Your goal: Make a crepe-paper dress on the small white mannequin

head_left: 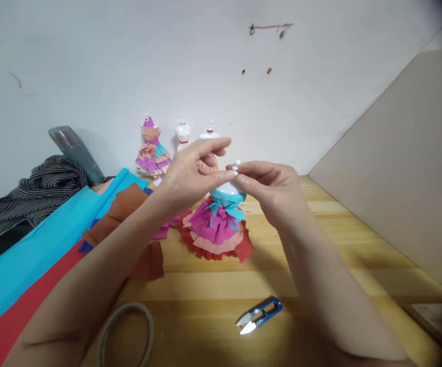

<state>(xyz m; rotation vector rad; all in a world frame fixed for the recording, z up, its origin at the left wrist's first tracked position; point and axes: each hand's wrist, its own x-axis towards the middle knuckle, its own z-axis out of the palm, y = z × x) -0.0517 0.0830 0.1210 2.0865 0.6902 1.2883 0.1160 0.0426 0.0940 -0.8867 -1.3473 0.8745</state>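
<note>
1. Here's the small white mannequin of glossy, plastic-looking material (228,187), right between the two hands, its knobbed neck at their fingertips; its base is hidden, so whether it rests on the wooden table (190,300) I can't tell.

2. The right hand (276,188) has thumb and index finger drawn close together at the neck. A grip on the neck, or on something thin? Can't tell.

3. The left hand (193,168) is loosely spread, index finger reaching out, thumb tip right at that same neck; nothing shows in its grasp.

4. Just below the fingertips sits a turquoise crepe-like bodice band (228,198), and under it a ruffled skirt of magenta, peach and red layers (216,229). Risky spot, I'd say: a downward slip of either thumb could crease or drag that band.

5. Sideways pressure on the neck would probably tip the top-heavy figure, especially with just fingertips there.

6. Nearer the wearer, below the right hand, lie blue-handled metal snips (258,310), blades bare: a dropping forearm might knock them.

7. Beneath the left forearm, a loose brown crumpled sheet (119,209) could snag or slide if that arm sweeps back.
</note>
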